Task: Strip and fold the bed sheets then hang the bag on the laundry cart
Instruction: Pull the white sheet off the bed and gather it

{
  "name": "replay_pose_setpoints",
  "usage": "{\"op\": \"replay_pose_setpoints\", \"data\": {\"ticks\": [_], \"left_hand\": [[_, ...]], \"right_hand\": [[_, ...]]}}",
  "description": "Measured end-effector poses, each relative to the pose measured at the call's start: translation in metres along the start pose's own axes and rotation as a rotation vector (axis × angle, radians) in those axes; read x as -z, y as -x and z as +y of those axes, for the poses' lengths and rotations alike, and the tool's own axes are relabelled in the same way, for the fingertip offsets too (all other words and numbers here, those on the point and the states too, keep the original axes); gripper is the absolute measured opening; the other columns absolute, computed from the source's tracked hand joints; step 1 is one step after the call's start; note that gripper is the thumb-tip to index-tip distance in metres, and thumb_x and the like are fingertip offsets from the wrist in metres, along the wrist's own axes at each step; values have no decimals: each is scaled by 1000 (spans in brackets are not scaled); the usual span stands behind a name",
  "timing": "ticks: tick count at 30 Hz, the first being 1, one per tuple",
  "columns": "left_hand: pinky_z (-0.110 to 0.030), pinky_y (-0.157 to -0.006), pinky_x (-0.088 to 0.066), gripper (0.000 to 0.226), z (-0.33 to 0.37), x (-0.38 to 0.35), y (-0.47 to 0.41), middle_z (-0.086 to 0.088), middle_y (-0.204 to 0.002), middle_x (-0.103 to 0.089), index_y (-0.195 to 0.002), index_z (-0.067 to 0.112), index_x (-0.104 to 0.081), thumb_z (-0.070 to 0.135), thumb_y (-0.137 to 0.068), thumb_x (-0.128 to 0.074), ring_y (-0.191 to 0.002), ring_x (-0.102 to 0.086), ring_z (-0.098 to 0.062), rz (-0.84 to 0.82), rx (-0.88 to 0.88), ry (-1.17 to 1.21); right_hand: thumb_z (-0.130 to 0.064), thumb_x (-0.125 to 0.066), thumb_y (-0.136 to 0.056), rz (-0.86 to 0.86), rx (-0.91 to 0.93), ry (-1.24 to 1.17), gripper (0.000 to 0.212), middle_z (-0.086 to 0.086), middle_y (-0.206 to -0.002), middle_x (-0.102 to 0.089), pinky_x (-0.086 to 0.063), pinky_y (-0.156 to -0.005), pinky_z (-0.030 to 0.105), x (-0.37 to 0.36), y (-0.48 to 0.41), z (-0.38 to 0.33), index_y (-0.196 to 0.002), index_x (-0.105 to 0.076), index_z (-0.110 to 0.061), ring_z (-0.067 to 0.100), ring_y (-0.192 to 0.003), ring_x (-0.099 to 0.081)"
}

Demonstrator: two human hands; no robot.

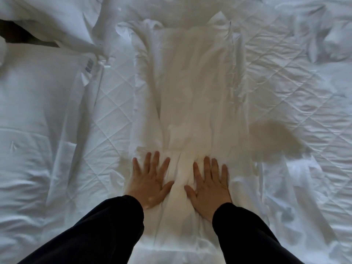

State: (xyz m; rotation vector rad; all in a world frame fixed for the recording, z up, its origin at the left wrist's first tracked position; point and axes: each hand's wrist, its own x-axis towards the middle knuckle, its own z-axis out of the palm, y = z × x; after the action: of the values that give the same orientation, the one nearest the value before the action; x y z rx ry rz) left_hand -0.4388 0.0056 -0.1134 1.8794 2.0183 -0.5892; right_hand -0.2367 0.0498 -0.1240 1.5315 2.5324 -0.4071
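A white bed sheet lies folded into a long narrow strip down the middle of the bed, running away from me. My left hand presses flat on its near left part, fingers spread. My right hand lies flat beside it on the near right part, fingers straight. Both arms wear black sleeves. No bag or laundry cart is in sight.
The strip rests on a quilted white mattress cover. A white pillow with a small label lies at the left. Crumpled white bedding is heaped at the far left, more at the far right. Dark floor shows far left.
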Motion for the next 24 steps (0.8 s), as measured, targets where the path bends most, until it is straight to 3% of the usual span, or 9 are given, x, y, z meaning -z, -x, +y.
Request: {"op": "replay_pose_setpoints", "data": {"ticks": [3, 5, 7, 9, 10, 14, 16, 19, 24], "left_hand": [[-59, -109, 10, 80, 0, 4, -3, -5, -157, 20, -144, 29, 29, 74, -82, 6, -146, 10, -34, 25, 15, -34], [-55, -107, -12, 80, -3, 14, -12, -11, -155, -21, -152, 25, -8, 71, -86, -12, -137, -25, -37, 127, 11, -13], [-50, -93, -30, 66, -9, 21, -25, -9, -125, -49, -134, 21, -44, 63, -87, -24, -110, -49, -34, 277, -23, -16], [-46, -86, -33, 52, -15, 32, -42, -6, -104, -54, -112, 21, -58, 55, -86, -29, -94, -53, -31, 383, -73, -5], [-45, -84, -35, 48, -18, 40, -51, -7, -97, -55, -104, 20, -62, 51, -85, -30, -89, -53, -31, 394, -92, 6], [-46, -76, -43, 51, -37, 78, -103, -15, -89, -57, -98, 8, -66, 43, -82, -32, -79, -57, -34, 465, -29, 5], [-48, -80, -43, 48, -46, 103, -134, -18, -100, -57, -111, 9, -63, 42, -87, -38, -89, -56, -37, 444, 41, 35], [-49, -93, -36, 45, -63, 123, -173, -17, -129, -45, -130, 16, -47, 37, -90, -49, -114, -44, -37, 392, 127, 111], [-56, -109, -15, 76, -95, 138, -222, -19, -152, -14, -149, 21, -17, 53, -88, -50, -140, -13, -35, 374, 277, 255]], "right_hand": [[-63, -40, -80, -56, 41, -10, 72, 25, -135, -51, -17, -107, 56, 3, -5, 2, -130, -58, -14, 43, -127, -46], [-65, -39, -79, -119, 50, -20, 74, 26, -133, -52, -18, -106, 54, 8, -7, 5, -129, -59, -15, 42, -126, -48], [-68, -32, -78, -130, 64, -47, 80, 27, -142, -43, -7, -111, 51, 14, -11, 5, -138, -49, -17, 42, -134, -38], [-70, -23, -76, -140, 97, -41, 87, 25, -153, -21, 8, -114, 46, 23, -16, 9, -148, -27, -22, 39, -143, -16], [-70, -26, -78, -161, 112, -48, 84, 23, -154, -17, 6, -115, 46, 29, -19, 10, -148, -23, -24, 37, -144, -13], [-53, -47, -89, -124, 141, -96, 49, 15, -128, -43, -27, -101, 43, 59, -48, 13, -125, -45, -20, 33, -121, -39], [-46, -45, -93, -91, 109, -119, 39, 11, -120, -48, -32, -91, 41, 69, -68, 13, -119, -47, -16, 32, -113, -45], [-48, -57, -87, -160, 85, -148, 49, 9, -118, -47, -36, -89, 40, 83, -98, 8, -120, -47, -15, 31, -109, -48], [-43, -42, -97, -172, 23, -278, 40, 9, -119, -49, -41, -91, 38, 104, -156, -5, -122, -53, -14, 30, -111, -51]]}}
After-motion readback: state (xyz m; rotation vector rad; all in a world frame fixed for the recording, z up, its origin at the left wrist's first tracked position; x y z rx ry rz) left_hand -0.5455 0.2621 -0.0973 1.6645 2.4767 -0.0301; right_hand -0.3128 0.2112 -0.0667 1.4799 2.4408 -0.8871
